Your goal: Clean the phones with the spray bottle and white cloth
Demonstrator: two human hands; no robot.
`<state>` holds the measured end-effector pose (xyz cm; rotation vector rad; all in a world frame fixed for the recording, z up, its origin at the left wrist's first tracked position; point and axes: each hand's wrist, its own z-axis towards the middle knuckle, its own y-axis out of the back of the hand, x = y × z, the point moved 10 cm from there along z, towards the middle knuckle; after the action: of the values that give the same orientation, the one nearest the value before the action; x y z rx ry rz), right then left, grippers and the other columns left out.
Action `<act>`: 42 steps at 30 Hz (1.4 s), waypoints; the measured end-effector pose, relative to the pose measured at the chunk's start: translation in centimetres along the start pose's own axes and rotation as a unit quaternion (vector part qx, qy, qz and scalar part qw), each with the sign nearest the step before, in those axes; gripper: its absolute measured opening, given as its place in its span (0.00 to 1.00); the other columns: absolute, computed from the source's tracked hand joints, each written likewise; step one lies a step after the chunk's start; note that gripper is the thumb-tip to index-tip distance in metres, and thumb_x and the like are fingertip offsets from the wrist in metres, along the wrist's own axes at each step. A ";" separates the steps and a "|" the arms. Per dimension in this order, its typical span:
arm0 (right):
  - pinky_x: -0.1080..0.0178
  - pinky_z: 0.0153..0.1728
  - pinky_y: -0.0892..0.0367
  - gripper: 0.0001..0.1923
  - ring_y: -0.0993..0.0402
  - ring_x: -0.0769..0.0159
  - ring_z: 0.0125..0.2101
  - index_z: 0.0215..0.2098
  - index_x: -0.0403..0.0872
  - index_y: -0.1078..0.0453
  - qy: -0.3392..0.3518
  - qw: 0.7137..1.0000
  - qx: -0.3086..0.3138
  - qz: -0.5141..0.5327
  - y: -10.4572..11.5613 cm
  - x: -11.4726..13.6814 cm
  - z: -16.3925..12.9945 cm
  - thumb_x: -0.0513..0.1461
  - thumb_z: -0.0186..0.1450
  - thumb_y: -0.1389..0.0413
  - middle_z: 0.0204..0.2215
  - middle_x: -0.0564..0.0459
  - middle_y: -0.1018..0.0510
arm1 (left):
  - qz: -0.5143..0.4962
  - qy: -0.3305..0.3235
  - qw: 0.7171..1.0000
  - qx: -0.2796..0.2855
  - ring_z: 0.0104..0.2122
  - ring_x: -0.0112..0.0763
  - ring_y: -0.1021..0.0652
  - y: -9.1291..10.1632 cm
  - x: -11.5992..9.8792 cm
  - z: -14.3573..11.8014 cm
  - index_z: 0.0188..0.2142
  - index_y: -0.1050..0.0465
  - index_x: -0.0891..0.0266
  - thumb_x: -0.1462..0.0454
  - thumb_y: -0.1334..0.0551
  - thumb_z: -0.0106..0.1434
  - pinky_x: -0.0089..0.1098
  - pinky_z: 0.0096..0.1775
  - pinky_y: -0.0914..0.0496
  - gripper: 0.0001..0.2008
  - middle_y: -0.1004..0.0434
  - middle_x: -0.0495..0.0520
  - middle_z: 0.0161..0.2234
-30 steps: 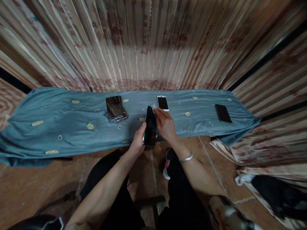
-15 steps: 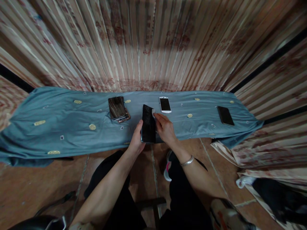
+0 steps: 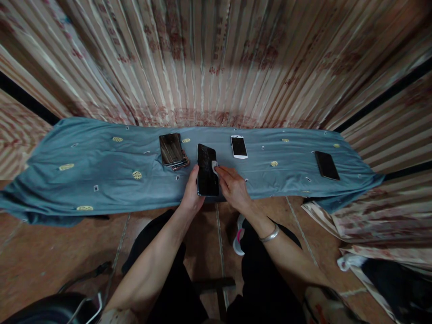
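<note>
A black smartphone [image 3: 205,173] is held screen up over the near edge of the cloth-covered table. My left hand [image 3: 192,193] is closed around its lower left side, the thumb along the edge. My right hand [image 3: 234,186] pinches a small white wipe [image 3: 215,167] and presses it on the right side of the screen. Faint smears show on the glass. Behind and to the left lies a stack of phones [image 3: 172,149], the top one dark and glossy. A white phone [image 3: 239,147] with a black screen lies behind my right hand.
The table wears a blue-green cloth [image 3: 111,180] with yellow patterns. Another dark phone [image 3: 326,165] lies toward its right end. Striped curtains [image 3: 216,67] hang behind it. Dark bars [image 3: 388,94] slant past the right end. My legs are beneath, above a tiled floor [image 3: 141,229].
My right hand has moved the wipe a little down the right side of the screen. My left hand keeps hold of the phone. The whole view has shifted slightly.
</note>
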<state>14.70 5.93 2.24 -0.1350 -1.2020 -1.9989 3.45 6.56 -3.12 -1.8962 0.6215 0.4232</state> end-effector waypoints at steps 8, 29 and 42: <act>0.48 0.55 0.26 0.23 0.23 0.54 0.51 0.62 0.45 0.29 0.040 0.999 0.035 -0.002 -0.8 2.2 -1.3 0.35 0.74 0.57 0.51 0.41 0.20 | 0.015 -0.014 1.000 -0.015 0.36 0.34 0.17 1.0 -1.2 0.3 0.35 0.21 0.65 0.57 0.43 0.71 0.33 0.49 0.27 0.17 0.17 0.52 0.29; 0.59 0.43 0.25 0.15 0.23 0.62 0.36 0.55 0.43 0.28 0.136 0.990 0.029 -0.013 0.2 8.4 -2.1 0.35 0.75 0.52 0.37 0.47 0.17 | 0.018 0.006 0.998 -0.059 0.39 0.34 0.16 1.2 -1.4 -0.4 0.33 0.23 0.64 0.55 0.49 0.74 0.31 0.45 0.24 0.22 0.18 0.53 0.29; 0.58 0.43 0.25 0.18 0.25 0.61 0.36 0.61 0.40 0.33 0.182 0.982 0.046 -0.034 -0.3 10.1 -2.2 0.33 0.75 0.51 0.35 0.47 0.20 | 0.018 0.057 0.997 -0.052 0.35 0.36 0.16 1.5 0.0 -0.7 0.55 0.25 0.67 0.52 0.51 0.74 0.34 0.43 0.22 0.26 0.15 0.55 0.35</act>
<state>8.12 -1.43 5.43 0.3107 -1.0678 -1.9165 2.58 5.41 -3.94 -2.0212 0.7219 0.3776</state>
